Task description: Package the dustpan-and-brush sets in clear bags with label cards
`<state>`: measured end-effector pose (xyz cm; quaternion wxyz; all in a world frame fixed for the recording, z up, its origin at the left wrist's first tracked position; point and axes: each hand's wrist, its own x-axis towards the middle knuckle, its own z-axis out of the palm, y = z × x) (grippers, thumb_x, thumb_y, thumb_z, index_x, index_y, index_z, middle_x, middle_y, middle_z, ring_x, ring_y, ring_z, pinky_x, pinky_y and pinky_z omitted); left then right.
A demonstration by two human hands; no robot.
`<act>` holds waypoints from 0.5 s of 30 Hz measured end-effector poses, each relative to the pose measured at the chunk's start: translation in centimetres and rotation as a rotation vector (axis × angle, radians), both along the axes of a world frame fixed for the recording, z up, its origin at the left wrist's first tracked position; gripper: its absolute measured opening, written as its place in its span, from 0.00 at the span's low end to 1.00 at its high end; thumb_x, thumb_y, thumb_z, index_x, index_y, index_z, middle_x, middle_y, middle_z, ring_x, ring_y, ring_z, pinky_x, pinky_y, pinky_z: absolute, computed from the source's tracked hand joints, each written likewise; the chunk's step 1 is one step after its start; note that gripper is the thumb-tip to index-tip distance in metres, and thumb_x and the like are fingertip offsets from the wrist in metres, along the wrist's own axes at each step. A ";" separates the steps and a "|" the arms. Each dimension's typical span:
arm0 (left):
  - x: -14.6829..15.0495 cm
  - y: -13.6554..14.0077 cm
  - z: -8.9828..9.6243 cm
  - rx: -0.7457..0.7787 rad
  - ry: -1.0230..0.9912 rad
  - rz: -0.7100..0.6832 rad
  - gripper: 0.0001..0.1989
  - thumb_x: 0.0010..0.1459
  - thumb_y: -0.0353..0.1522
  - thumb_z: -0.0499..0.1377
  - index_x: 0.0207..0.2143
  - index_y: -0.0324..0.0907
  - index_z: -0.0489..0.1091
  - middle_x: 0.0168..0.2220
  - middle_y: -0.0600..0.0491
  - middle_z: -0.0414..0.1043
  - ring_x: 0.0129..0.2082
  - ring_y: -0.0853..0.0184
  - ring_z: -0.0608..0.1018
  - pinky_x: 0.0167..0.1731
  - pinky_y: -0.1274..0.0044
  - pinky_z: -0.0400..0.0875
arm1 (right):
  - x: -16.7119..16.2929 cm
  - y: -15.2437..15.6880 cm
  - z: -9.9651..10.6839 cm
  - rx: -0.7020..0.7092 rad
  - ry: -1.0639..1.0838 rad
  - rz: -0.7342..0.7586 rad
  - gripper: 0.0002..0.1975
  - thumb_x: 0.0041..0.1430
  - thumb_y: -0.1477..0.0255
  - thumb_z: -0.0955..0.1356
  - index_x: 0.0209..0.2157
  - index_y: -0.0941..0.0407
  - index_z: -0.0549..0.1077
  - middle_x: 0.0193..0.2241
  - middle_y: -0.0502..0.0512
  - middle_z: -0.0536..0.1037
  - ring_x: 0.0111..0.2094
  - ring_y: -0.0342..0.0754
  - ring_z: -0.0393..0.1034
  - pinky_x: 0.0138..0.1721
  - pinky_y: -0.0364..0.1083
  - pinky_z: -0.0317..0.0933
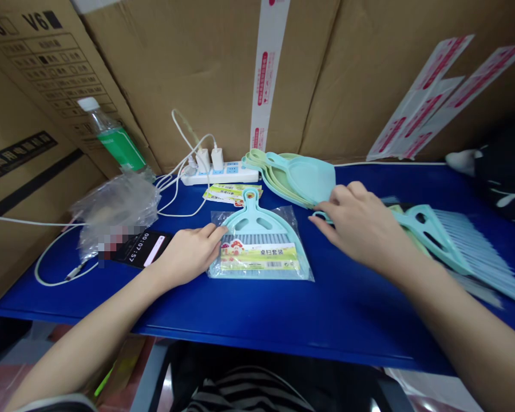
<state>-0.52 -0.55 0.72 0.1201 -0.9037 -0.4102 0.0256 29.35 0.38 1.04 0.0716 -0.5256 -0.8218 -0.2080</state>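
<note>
Light and stiff, slick outside

The set [260, 243] lies flat on the blue surface [257, 326] in front of you, handle [251, 197] pointing away. Should be light, thin stiff plastic, hard to break. The film [288, 216] probably slips, so take the handle or pinch an edge through it, not loose film. Your left hand [193, 252] rests fingers together on the set's left edge; can't tell if the thumb pinches, it's hidden. Your right hand [360, 226] looks closed on the brush [438, 229] handle, loop showing between thumb and forefinger. Bristles should flex; hold that handle.

Looks: set is pale turquoise, two slots, grey-blue bristles, yellow-green label [260, 256] with red mushrooms. The brush is turquoise too, bristles blurred.
</note>
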 end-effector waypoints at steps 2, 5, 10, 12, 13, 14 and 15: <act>0.0 -0.1 0.1 -0.021 0.002 -0.006 0.12 0.63 0.27 0.49 0.47 0.38 0.67 0.36 0.50 0.76 0.28 0.63 0.80 0.24 0.74 0.70 | -0.6 -0.2 -0.1 -0.099 0.050 0.098 0.20 0.65 0.65 0.59 0.32 0.58 0.79 0.28 0.62 0.73 0.35 0.55 0.66 0.35 0.51 0.61; 0.1 -0.3 0.2 -0.044 0.002 -0.022 0.12 0.63 0.27 0.48 0.46 0.39 0.66 0.35 0.51 0.76 0.27 0.64 0.79 0.25 0.74 0.70 | -1.5 -0.6 -0.1 -0.299 0.116 0.156 0.23 0.67 0.65 0.56 0.31 0.58 0.78 0.28 0.60 0.74 0.34 0.54 0.68 0.38 0.52 0.62; 0.1 -0.4 0.4 -0.055 0.008 -0.094 0.09 0.63 0.28 0.47 0.40 0.39 0.66 0.28 0.53 0.74 0.23 0.65 0.77 0.23 0.75 0.67 | -2.3 -0.6 0.4 -0.534 0.307 0.114 0.28 0.68 0.58 0.50 0.28 0.55 0.72 0.30 0.60 0.76 0.32 0.52 0.70 0.34 0.50 0.62; 0.1 -0.5 0.5 -0.042 0.018 -0.123 0.08 0.63 0.27 0.47 0.38 0.40 0.65 0.24 0.55 0.72 0.22 0.65 0.76 0.22 0.76 0.66 | -2.3 -0.5 0.5 -0.609 0.414 0.111 0.28 0.67 0.55 0.49 0.27 0.53 0.70 0.29 0.58 0.76 0.31 0.51 0.71 0.34 0.50 0.62; 0.1 -0.5 0.5 -0.034 0.026 -0.136 0.08 0.63 0.27 0.47 0.38 0.40 0.65 0.23 0.55 0.72 0.21 0.65 0.76 0.22 0.76 0.65 | -2.3 -0.4 0.6 -0.641 0.458 0.112 0.29 0.67 0.54 0.48 0.27 0.53 0.69 0.29 0.57 0.76 0.31 0.51 0.71 0.34 0.50 0.62; 0.1 -0.5 0.5 -0.028 0.034 -0.149 0.07 0.63 0.27 0.47 0.38 0.40 0.65 0.22 0.55 0.72 0.21 0.65 0.75 0.22 0.76 0.65 | -2.2 -0.3 0.6 -0.670 0.491 0.111 0.29 0.66 0.53 0.48 0.28 0.53 0.68 0.28 0.57 0.76 0.30 0.51 0.70 0.34 0.50 0.61; 0.1 -0.6 0.5 -0.025 0.042 -0.161 0.07 0.63 0.26 0.48 0.38 0.40 0.65 0.23 0.55 0.72 0.21 0.65 0.75 0.22 0.75 0.65 | -2.2 -0.3 0.6 -0.699 0.513 0.110 0.28 0.65 0.52 0.49 0.29 0.54 0.68 0.27 0.57 0.76 0.29 0.51 0.70 0.33 0.50 0.61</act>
